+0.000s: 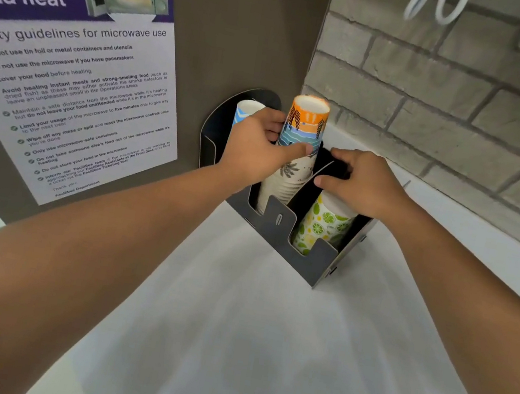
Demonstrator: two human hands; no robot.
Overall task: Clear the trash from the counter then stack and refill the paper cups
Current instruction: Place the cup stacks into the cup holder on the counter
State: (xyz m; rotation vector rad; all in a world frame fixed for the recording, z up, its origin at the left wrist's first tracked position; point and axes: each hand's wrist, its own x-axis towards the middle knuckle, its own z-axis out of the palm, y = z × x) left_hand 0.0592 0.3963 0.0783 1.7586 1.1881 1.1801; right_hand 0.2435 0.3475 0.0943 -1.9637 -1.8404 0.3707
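A dark grey cup holder (312, 255) stands on the white counter against the wall. My left hand (256, 151) grips a tall stack of paper cups (303, 125) topped by an orange and blue cup, standing in the holder's left front slot. My right hand (362, 183) rests on top of a lemon-patterned cup stack (322, 224) in the right slot, fingers curled over its rim. A blue and white cup (243, 113) stands in the back slot, partly hidden by my left hand.
The white counter (263, 335) stretches toward me. A grey panel with a microwave safety poster (66, 68) rises at the left. A grey brick wall (456, 102) runs behind the holder, with white cable loops (435, 2) hanging at the top.
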